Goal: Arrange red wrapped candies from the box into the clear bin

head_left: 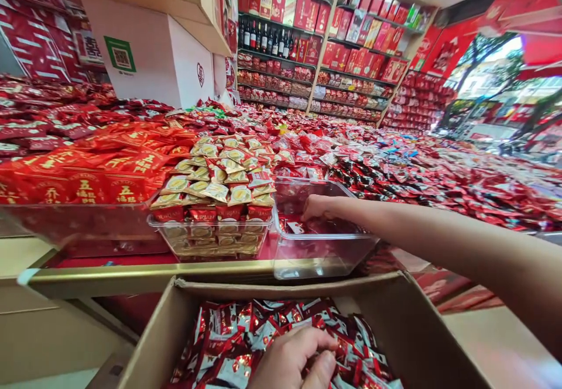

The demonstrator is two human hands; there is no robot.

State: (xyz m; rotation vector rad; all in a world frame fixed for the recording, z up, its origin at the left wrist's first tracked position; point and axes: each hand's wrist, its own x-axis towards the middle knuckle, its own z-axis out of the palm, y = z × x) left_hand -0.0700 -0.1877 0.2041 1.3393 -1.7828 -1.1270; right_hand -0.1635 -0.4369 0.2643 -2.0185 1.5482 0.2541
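In the open cardboard box at the bottom of the view, my left hand rests on red and white candy packets, its fingers curled; what lies under the fingertips is hidden. My right hand reaches into a clear plastic bin on the counter, with its fingers bent down near a few red packets. Whether it pinches one cannot be made out. Beside that bin on the left stands another clear bin heaped with gold and red packets.
Large red bags fill a bin at the left. The counter's gold edge runs behind the box. Piles of red packets spread across the right. Shelves of bottles and boxes stand at the back.
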